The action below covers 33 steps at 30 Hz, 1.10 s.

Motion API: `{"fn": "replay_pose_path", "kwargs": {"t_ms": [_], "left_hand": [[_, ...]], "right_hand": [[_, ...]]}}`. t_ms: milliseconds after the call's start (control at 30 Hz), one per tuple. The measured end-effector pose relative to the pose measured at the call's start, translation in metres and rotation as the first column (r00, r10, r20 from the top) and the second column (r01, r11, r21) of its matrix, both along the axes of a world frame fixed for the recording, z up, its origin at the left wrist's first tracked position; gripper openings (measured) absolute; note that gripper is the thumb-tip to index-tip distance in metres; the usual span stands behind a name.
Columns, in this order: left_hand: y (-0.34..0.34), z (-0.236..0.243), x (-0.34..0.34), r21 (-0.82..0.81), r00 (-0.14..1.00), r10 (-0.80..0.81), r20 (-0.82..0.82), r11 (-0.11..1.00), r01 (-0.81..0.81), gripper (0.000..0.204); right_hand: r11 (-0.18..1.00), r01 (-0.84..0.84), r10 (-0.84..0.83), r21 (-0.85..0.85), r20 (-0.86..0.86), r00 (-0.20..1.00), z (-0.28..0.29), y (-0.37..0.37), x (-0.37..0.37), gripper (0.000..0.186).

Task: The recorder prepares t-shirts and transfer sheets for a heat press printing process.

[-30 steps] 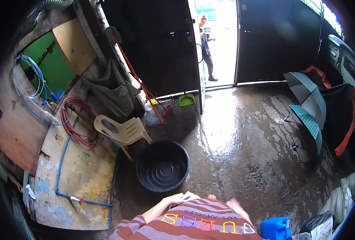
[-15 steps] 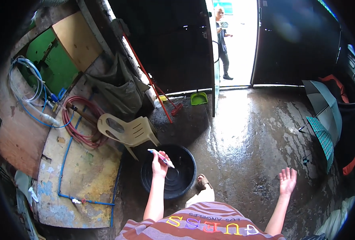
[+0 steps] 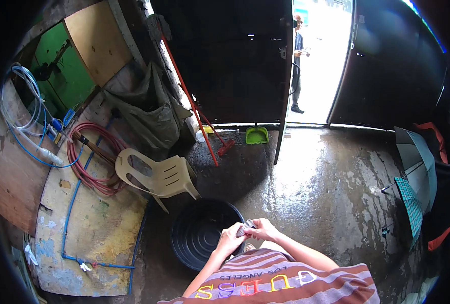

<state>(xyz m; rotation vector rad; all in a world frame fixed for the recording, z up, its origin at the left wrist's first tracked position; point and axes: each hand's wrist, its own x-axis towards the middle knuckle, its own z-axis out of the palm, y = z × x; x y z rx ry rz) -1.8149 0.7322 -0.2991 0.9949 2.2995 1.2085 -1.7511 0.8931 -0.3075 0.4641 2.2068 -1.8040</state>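
Observation:
In front of my body, my left hand (image 3: 229,240) and my right hand (image 3: 263,230) meet with their fingers closed around a small silvery-white sachet (image 3: 247,226). It sits between the fingertips, and much of it is covered by them. Just under and left of the hands, a round black plastic basin (image 3: 184,243) stands on the wet floor. My left wrist overlaps its right side.
A beige plastic chair (image 3: 172,177) stands beyond the basin. Farther off are a red-handled broom (image 3: 189,99) and a green dustpan (image 3: 257,135). Two open umbrellas (image 3: 412,202) lie at the right. A person (image 3: 297,66) stands outside the doorway. Red hose (image 3: 78,172) hangs at the left.
My left hand has moved right and down with the sachet. My right hand, open and far to the right before, has come in and taken hold of it too. The view has shifted.

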Motion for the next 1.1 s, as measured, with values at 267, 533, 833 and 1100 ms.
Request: {"fn": "replay_pose_path", "kwargs": {"t_ms": [267, 533, 833, 1100], "left_hand": [[-0.004, -0.026, -0.055, -0.003, 0.985, 0.154, 0.081, 0.988, -0.154, 0.026], [0.059, -0.007, -0.147, -0.056, 0.922, 0.254, -0.293, 0.958, -0.282, 0.049], [0.083, -0.002, -0.237, -0.146, 0.923, 0.324, -0.208, 0.923, -0.357, 0.027], [0.079, -0.02, -0.224, -0.189, 0.873, 0.479, -0.085, 0.853, -0.487, 0.019]], "right_hand": [[0.93, -0.284, 0.305, 0.233, -0.058, 0.95, 0.051, 0.017, -0.077, 0.024], [0.979, 0.076, -0.07, -0.19, 0.038, 0.997, -0.055, 0.108, -0.178, 0.021], [0.731, 0.633, -0.445, -0.253, 0.527, 0.724, -0.206, 0.288, -0.268, 0.019], [0.827, 0.335, -0.342, -0.451, 0.069, 0.937, -0.095, 0.207, -0.61, 0.005]]}}
